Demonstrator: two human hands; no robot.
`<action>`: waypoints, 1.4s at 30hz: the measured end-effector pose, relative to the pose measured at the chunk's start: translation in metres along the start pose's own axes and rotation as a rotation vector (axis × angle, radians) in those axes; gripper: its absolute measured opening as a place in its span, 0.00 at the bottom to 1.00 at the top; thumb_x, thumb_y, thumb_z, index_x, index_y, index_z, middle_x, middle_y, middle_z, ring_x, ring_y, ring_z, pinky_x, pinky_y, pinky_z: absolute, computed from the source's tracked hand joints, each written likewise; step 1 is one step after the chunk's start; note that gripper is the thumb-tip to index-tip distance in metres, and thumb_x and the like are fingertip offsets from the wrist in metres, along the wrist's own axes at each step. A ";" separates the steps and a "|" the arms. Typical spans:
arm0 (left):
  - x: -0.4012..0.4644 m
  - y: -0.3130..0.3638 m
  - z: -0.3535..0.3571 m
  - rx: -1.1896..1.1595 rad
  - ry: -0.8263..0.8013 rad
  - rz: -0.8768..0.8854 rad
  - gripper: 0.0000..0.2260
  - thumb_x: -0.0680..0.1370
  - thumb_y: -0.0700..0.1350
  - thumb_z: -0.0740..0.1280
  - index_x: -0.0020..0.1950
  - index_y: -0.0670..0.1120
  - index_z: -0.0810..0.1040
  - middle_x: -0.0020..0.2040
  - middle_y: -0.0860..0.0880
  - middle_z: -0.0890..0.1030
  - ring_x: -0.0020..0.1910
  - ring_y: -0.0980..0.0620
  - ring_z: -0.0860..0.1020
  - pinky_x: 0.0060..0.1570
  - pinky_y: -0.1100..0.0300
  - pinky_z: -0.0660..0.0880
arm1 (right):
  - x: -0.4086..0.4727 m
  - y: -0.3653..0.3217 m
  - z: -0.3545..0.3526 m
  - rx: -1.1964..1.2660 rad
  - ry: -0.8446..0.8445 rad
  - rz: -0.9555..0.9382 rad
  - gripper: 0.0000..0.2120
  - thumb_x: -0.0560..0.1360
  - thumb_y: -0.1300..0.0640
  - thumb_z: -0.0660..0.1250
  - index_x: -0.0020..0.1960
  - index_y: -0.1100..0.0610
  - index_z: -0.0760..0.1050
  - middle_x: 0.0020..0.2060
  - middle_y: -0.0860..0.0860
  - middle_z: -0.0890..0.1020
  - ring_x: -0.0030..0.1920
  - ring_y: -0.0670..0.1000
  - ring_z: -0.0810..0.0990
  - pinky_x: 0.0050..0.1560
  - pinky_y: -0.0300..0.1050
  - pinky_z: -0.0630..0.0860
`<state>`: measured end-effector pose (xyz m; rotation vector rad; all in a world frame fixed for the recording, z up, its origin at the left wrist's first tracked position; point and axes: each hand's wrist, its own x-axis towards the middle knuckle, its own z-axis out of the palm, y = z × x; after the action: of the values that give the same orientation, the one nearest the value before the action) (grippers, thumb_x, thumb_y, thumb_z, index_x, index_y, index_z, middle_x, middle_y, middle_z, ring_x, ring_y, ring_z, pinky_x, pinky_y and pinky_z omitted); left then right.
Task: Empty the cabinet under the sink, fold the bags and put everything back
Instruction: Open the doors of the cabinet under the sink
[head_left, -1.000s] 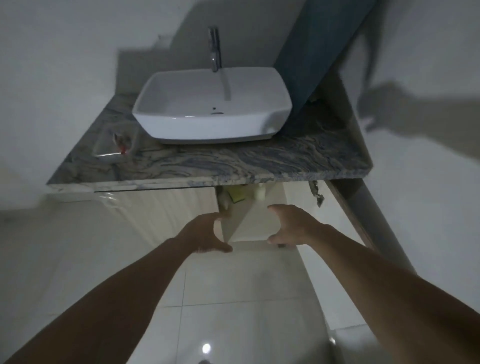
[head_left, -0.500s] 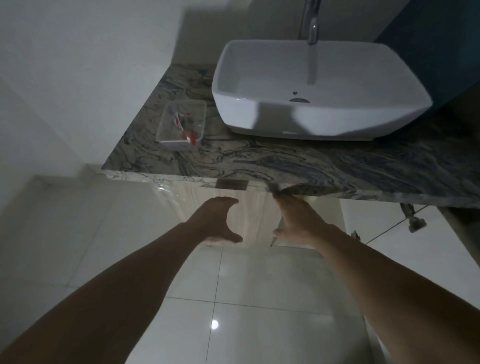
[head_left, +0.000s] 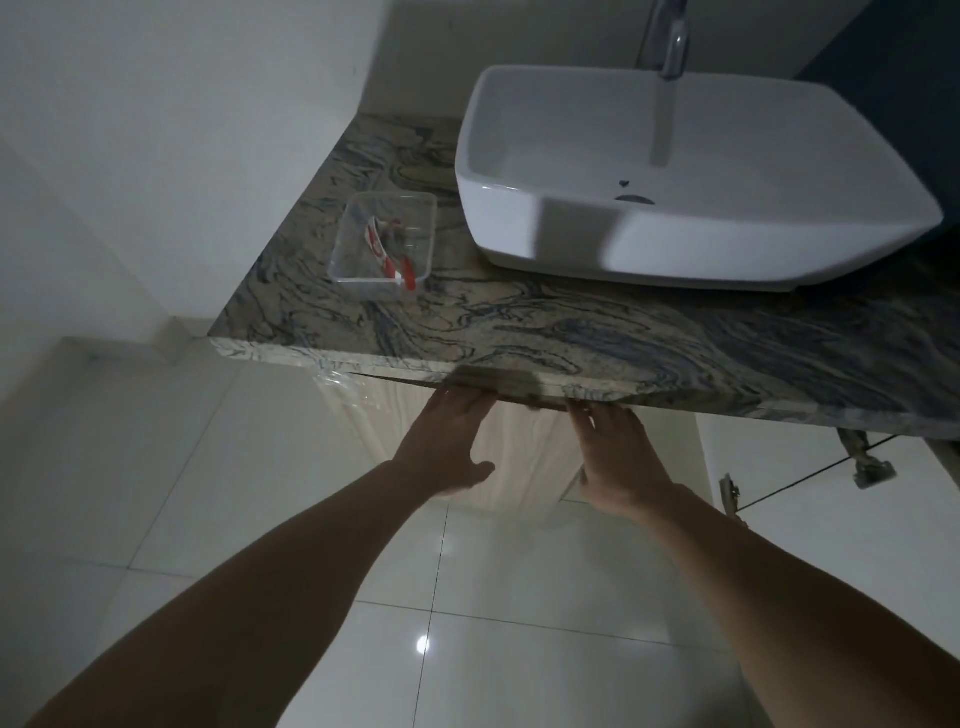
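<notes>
Glossy floor (head_left: 467, 597): pale large tiles with thin joints, a small light reflection near the bottom middle.
Table (head_left: 597, 332): marble-like stone with grey and blue veins, it carries the sink and the tray.
Sink (head_left: 675, 228): white rectangular basin standing on the table, a metal tap (head_left: 674, 47) above its back edge.
Cabinet door (head_left: 498, 452): light wood-look panel under the front edge of the table, between the two hands; its upper edge shows as a dark strip just below the stone.
Second door (head_left: 831, 493): white, on the right, swung open, with metal hinges visible.
Left hand (head_left: 441, 447): fingers straight and released, the tips touch the upper edge of the cabinet door, the thumb is spread aside.
Right hand (head_left: 618, 457): fingers extended and released, lying flat along the right side of the same door, tips near the table edge.
Tray (head_left: 387, 236): clear plastic, left of the sink, apart from it.
Red and white items (head_left: 384, 249): small, inside the tray; I cannot tell exactly what they are.
</notes>
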<state>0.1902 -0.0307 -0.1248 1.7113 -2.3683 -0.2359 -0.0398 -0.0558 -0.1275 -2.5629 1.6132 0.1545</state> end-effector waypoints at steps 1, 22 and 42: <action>-0.003 0.002 0.001 0.013 -0.008 -0.011 0.40 0.64 0.54 0.76 0.73 0.42 0.66 0.70 0.45 0.71 0.71 0.45 0.66 0.74 0.52 0.57 | -0.003 -0.002 0.000 0.036 0.000 -0.008 0.37 0.70 0.60 0.66 0.76 0.59 0.57 0.70 0.57 0.66 0.70 0.58 0.65 0.72 0.52 0.63; -0.237 0.046 -0.007 -0.720 -0.078 -0.926 0.18 0.77 0.43 0.66 0.67 0.43 0.75 0.66 0.44 0.75 0.63 0.48 0.75 0.63 0.57 0.69 | -0.102 -0.180 0.015 0.900 -0.362 -0.023 0.19 0.75 0.72 0.65 0.64 0.60 0.75 0.42 0.57 0.85 0.36 0.53 0.85 0.38 0.46 0.84; -0.348 -0.056 -0.049 -0.505 -0.027 -1.007 0.11 0.73 0.39 0.60 0.32 0.46 0.63 0.29 0.51 0.67 0.31 0.49 0.64 0.29 0.59 0.60 | -0.044 -0.338 -0.003 0.202 -0.290 -0.508 0.32 0.78 0.67 0.56 0.79 0.54 0.50 0.79 0.44 0.49 0.77 0.50 0.56 0.72 0.49 0.64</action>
<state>0.3602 0.2815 -0.1177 2.3977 -1.0862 -0.8981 0.2466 0.1282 -0.1058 -2.5494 0.8065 0.2821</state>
